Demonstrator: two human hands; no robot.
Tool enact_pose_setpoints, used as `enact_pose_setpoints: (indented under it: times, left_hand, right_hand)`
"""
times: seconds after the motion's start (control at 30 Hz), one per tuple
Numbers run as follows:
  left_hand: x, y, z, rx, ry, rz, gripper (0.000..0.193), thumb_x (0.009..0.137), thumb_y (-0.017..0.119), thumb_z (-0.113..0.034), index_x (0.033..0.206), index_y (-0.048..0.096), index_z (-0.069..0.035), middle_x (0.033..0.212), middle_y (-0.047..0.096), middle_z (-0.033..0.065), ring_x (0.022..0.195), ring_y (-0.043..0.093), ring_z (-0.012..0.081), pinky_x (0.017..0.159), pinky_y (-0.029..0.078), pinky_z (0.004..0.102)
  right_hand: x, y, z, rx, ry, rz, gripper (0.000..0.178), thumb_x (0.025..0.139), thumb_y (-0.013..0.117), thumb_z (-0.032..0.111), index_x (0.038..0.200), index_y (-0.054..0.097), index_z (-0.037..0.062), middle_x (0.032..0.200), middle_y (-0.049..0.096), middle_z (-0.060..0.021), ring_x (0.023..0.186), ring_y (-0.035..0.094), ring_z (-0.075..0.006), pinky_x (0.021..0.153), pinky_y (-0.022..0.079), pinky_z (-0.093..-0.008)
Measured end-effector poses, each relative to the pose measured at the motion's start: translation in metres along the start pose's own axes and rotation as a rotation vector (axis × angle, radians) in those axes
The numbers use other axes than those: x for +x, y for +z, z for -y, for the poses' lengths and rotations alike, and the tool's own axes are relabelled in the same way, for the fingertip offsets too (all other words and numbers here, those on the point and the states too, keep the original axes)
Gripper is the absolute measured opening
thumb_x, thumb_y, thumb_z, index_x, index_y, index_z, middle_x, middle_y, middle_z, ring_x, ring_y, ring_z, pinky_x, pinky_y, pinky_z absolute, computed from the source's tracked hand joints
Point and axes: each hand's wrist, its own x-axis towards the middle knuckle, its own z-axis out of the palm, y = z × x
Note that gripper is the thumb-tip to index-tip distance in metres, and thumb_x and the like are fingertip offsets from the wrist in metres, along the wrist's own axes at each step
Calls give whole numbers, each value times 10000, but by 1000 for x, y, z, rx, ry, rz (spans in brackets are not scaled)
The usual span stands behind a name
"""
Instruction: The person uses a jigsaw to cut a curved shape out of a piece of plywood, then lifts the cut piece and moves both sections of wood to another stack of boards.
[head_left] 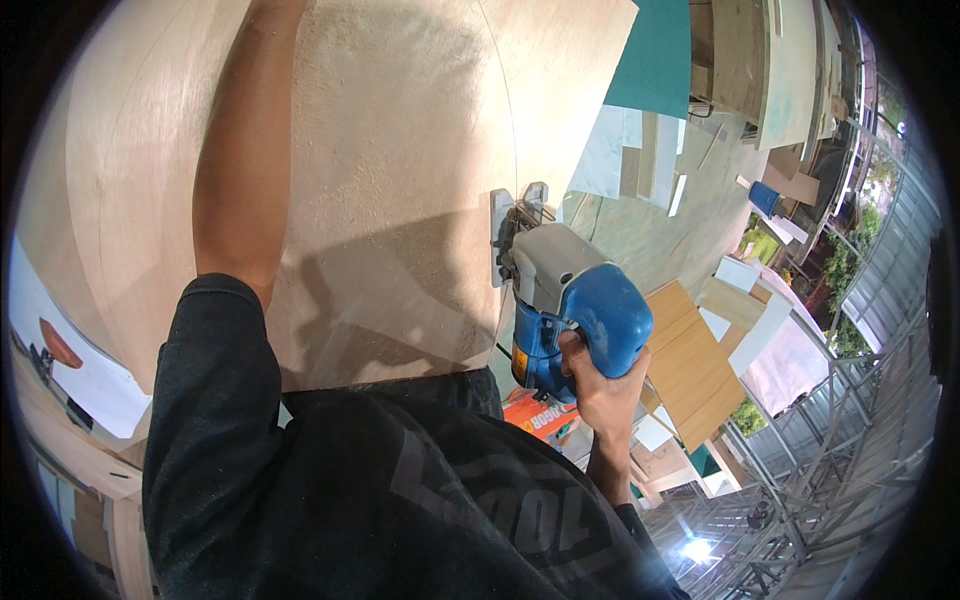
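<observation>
My right hand (604, 392) is wrapped round the handle of a blue and grey jigsaw (605, 312). The jigsaw's metal base plate (500, 238) rests at the right edge of a large plywood sheet (400, 130), close to the near end of a thin curved line drawn on the wood. My left forearm (243, 170) stretches forward over the sheet and runs out at the top of the picture, so my left hand is out of sight. Fine sawdust is scattered on the plywood, and a shadow falls across its near part.
Just below the jigsaw lies an orange printed thing (540, 415), partly covered. On the floor to the right are a brown wooden panel (697, 365), white offcuts and a blue object (764, 197). A green panel (648, 60) stands beyond the sheet's far right edge.
</observation>
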Motion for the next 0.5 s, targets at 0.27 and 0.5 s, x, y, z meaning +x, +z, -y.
enact_pose_setpoints:
  times: [0.27, 0.5]
  left_hand:
    - [0, 1, 0, 7, -3, -19, 194, 859, 651, -195, 785, 719, -29, 887, 710, 151, 922, 655, 345, 890, 465, 494]
    - [1, -5, 1, -23, -6, -18, 185, 851, 660, -187, 770, 717, -30, 873, 709, 151, 909, 655, 343, 880, 467, 488]
  right_hand:
    - [3, 0, 6, -14, -34, -1, 177, 879, 769, 125, 794, 680, -3, 629, 617, -20, 556, 562, -99, 538, 438, -270]
    - [6, 0, 11, -30, -59, 5, 171, 873, 762, 118, 788, 683, -8, 636, 624, -21, 561, 566, -97, 546, 446, -273]
